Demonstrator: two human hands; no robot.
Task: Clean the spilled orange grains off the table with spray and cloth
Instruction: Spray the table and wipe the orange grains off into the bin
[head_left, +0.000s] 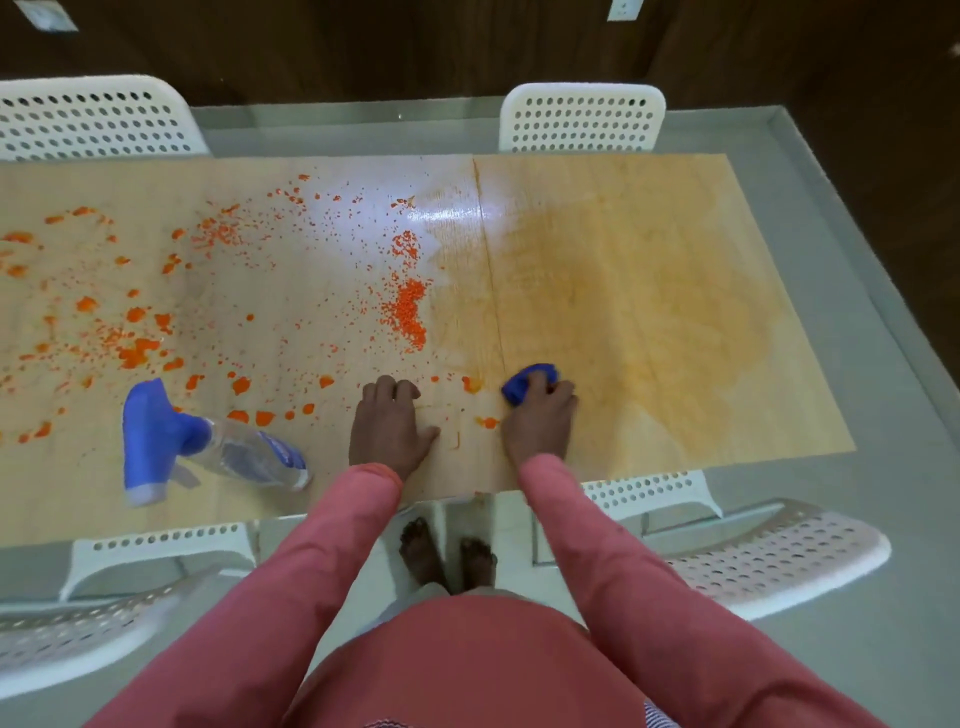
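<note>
Orange grains (408, 309) lie scattered in clumps over the left and middle of the light wooden table top (311, 270). The right part of the top carries a wet orange smear (649, 312). My right hand (540, 418) grips a bunched blue cloth (527, 379) against the wood near the front edge. My left hand (389, 426) rests on the table just left of it, its fingers bent at the tips and holding nothing. A clear spray bottle with a blue trigger head (171, 441) lies on its side at the front left.
White perforated chairs stand around the table: two at the far side (582, 117), two at the near side (769, 556). A glass rim (852, 208) surrounds the wooden top. My bare feet (447, 551) show through the glass below.
</note>
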